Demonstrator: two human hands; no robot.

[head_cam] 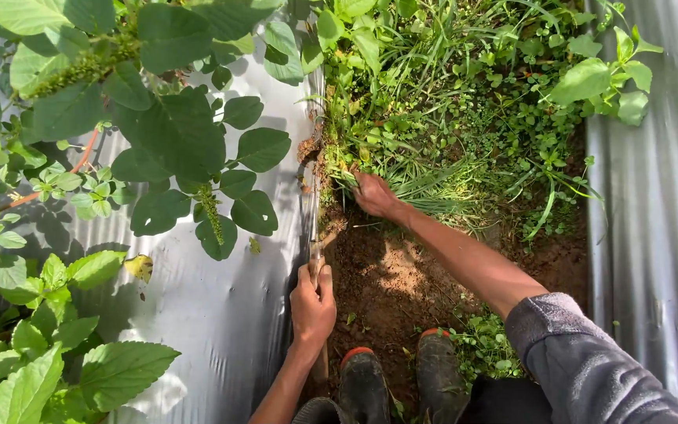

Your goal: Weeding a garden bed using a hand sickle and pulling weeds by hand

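Nearest you, your two dark boots with orange toe rims (364, 381) stand on bare brown soil (390, 275) in the furrow between two sheets of silvery plastic mulch (213, 314); this stretch around your feet looks already stripped, with only a few small sprouts left by the right boot. Just ahead of the boots, your left hand (312, 302) is closed around the wooden handle of a long tool (315, 235), whose shaft runs forward along the edge of the left-hand sheet; its working end is buried where soil meets greenery, so you cannot tell its shape from here. Farther out, your right hand (373, 195), reaching from a grey sleeve pushed up the forearm, is clenched on a tuft of long grass (425, 192) right at the boundary of the bare ground, the blades bunched under your fingers. Beyond that hand the furrow is thick with weeds (464, 102), grass and low broad-leaved plants filling it from one sheet across to the other. Judged from this, the near part is done and the far part, as much as shows, remains. On your left, tall leafy plants (166, 133) rise through the plastic, untouched.
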